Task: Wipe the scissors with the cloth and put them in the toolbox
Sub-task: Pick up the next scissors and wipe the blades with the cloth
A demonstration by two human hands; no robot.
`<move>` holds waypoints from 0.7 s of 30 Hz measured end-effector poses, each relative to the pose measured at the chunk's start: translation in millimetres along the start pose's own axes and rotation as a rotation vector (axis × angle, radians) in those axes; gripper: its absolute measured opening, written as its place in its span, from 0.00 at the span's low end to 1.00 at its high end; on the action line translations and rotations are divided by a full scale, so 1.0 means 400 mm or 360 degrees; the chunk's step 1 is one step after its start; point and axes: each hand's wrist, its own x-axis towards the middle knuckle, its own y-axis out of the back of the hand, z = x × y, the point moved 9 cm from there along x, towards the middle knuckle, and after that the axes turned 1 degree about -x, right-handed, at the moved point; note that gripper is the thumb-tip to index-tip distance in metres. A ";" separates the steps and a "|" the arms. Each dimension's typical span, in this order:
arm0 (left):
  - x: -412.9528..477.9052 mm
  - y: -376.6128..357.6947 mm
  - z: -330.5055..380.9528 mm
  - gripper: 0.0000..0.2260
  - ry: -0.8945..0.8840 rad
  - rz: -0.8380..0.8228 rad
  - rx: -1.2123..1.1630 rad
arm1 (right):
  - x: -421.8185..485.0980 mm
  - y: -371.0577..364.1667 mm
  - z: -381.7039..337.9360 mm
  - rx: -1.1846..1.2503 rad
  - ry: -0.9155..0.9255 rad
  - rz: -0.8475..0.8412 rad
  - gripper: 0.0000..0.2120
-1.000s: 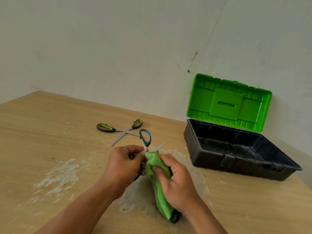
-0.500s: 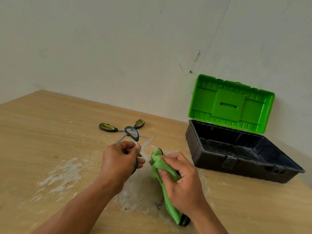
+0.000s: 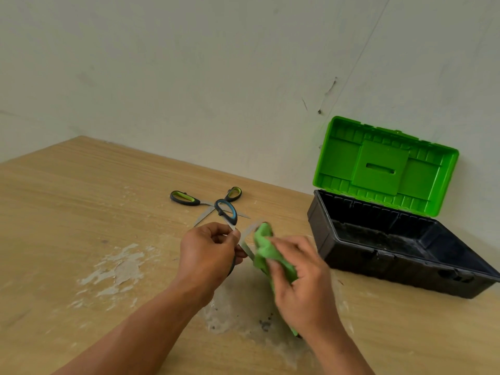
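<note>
While the left hand (image 3: 208, 247) grips blue-handled scissors (image 3: 226, 211), the right hand (image 3: 300, 280) clutches the cloth (image 3: 266, 250) mid-wipe; toolbox (image 3: 324, 228) open, empty.

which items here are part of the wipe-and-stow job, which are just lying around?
In the job:
- blue scissors, held open in left hand
- cloth, in right hand, on a blade
- toolbox, lid up
- green scissors, open on table, likely next

Lying about:
- nothing loose; only table and its pale worn patches
</note>
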 end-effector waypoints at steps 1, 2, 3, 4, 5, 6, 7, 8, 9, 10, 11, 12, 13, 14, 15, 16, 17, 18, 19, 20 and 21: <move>-0.004 -0.008 -0.003 0.04 -0.0006 -0.0032 0.0043 | -0.004 -0.026 -0.014 0.0012 0.0049 -0.0113 0.20; -0.006 -0.014 -0.007 0.04 -0.0014 -0.0056 0.0091 | -0.008 -0.048 -0.022 0.0025 0.0074 -0.0206 0.22; -0.007 -0.017 -0.010 0.05 -0.0018 -0.0070 0.0130 | -0.012 -0.062 -0.025 0.0038 0.0077 -0.0263 0.23; -0.006 -0.017 -0.013 0.05 -0.0015 -0.0074 0.0152 | -0.013 -0.070 -0.024 0.0043 0.0072 -0.0285 0.23; -0.004 -0.017 -0.015 0.05 -0.0004 -0.0077 0.0161 | -0.014 -0.072 -0.023 0.0039 0.0067 -0.0286 0.23; -0.003 -0.016 -0.017 0.05 0.0004 -0.0079 0.0162 | -0.014 -0.073 -0.022 0.0026 0.0065 -0.0285 0.23; -0.002 -0.015 -0.017 0.05 0.0006 -0.0080 0.0155 | -0.014 -0.074 -0.023 0.0014 0.0065 -0.0288 0.23; -0.003 -0.014 -0.016 0.05 0.0004 -0.0075 0.0150 | -0.013 -0.074 -0.024 0.0008 0.0065 -0.0292 0.22; -0.005 -0.013 -0.012 0.05 -0.0004 -0.0064 0.0152 | -0.012 -0.074 -0.025 0.0008 0.0063 -0.0294 0.22; -0.007 -0.013 -0.008 0.05 -0.0015 -0.0052 0.0154 | -0.010 -0.072 -0.026 0.0009 0.0061 -0.0293 0.22; -0.009 -0.011 -0.004 0.05 -0.0018 -0.0040 0.0147 | -0.009 -0.071 -0.026 0.0005 0.0056 -0.0298 0.21; -0.010 -0.008 0.000 0.05 -0.0008 -0.0023 0.0119 | -0.011 -0.070 -0.026 -0.0007 0.0055 -0.0308 0.21; -0.007 0.001 0.004 0.04 0.0014 0.0004 0.0070 | -0.014 -0.069 -0.024 -0.0018 0.0052 -0.0325 0.21; 0.000 0.014 0.008 0.03 0.0040 0.0038 0.0015 | -0.020 -0.069 -0.020 -0.0027 0.0042 -0.0350 0.20; 0.009 0.031 0.013 0.03 0.0059 0.0078 -0.0026 | -0.027 -0.069 -0.014 -0.0033 0.0024 -0.0381 0.20; 0.021 0.048 0.018 0.03 0.0065 0.0114 -0.0050 | -0.035 -0.069 -0.008 -0.0036 0.0004 -0.0411 0.20; 0.031 0.063 0.023 0.04 0.0067 0.0134 -0.0064 | -0.041 -0.067 -0.001 -0.0032 -0.0017 -0.0428 0.20; 0.039 0.071 0.027 0.04 0.0069 0.0136 -0.0073 | -0.045 -0.061 0.006 -0.0019 -0.0048 -0.0426 0.20; 0.043 0.074 0.031 0.05 0.0072 0.0125 -0.0083 | -0.045 -0.050 0.015 -0.0001 -0.0089 -0.0394 0.20; 0.044 0.072 0.033 0.05 0.0077 0.0106 -0.0092 | -0.041 -0.032 0.025 0.0010 -0.0132 -0.0321 0.20; 0.042 0.065 0.034 0.05 0.0086 0.0080 -0.0094 | -0.035 -0.007 0.035 0.0006 -0.0166 -0.0210 0.20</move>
